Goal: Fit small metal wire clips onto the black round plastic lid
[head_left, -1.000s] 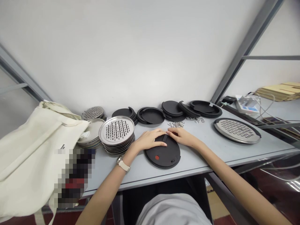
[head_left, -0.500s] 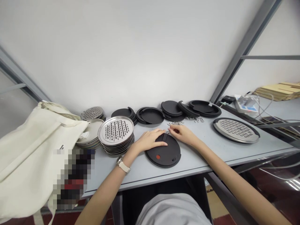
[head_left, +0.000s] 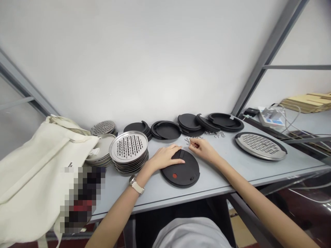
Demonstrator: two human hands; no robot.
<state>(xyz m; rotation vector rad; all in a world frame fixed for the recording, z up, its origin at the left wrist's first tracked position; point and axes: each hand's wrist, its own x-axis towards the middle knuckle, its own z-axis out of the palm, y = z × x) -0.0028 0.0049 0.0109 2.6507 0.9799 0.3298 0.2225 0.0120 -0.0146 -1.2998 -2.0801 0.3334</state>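
A round black disc (head_left: 184,170) with a red-orange dot and a small slot lies flat on the table in front of me. My left hand (head_left: 165,157) rests on its upper left, fingers stretched out and thumb spread across the surface. Just beyond the disc's upper right edge is my right hand (head_left: 200,148), its fingers curled into a pinch. A glint of metal shows at those fingers, too small to name. Small bent metal hooks (head_left: 190,140) lie loose behind my right hand.
Stacked perforated metal grater discs (head_left: 129,146) stand left, beside plain metal discs (head_left: 106,144) and a cream bag (head_left: 46,172). Black round trays (head_left: 169,130) line the wall. A grater disc in a black holder (head_left: 261,145) lies right, near a grey frame post (head_left: 256,69).
My right hand has drawn slightly right, away from the disc's top edge. My left hand stays on the disc. The view has shifted a little.
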